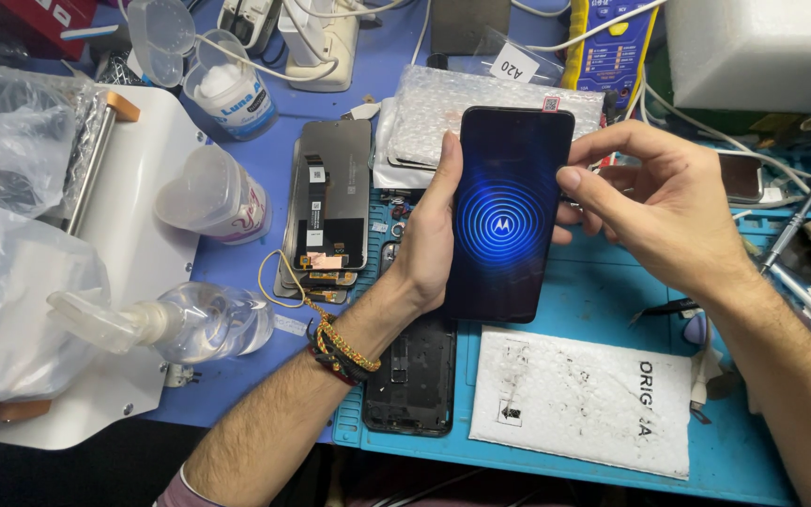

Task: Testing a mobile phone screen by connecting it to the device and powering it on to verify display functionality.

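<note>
The left hand point(429, 235) gripped a lit phone point(504, 211) upright above the blue mat point(603, 300); the right hand point(654, 202) pinched its right edge.

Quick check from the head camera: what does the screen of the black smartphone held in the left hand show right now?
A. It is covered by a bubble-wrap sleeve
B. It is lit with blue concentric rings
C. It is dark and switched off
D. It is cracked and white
B: the black smartphone, gripped along its edge by the left hand, glows with blue concentric rings around a central emblem, while the right hand touches its right edge.
</note>
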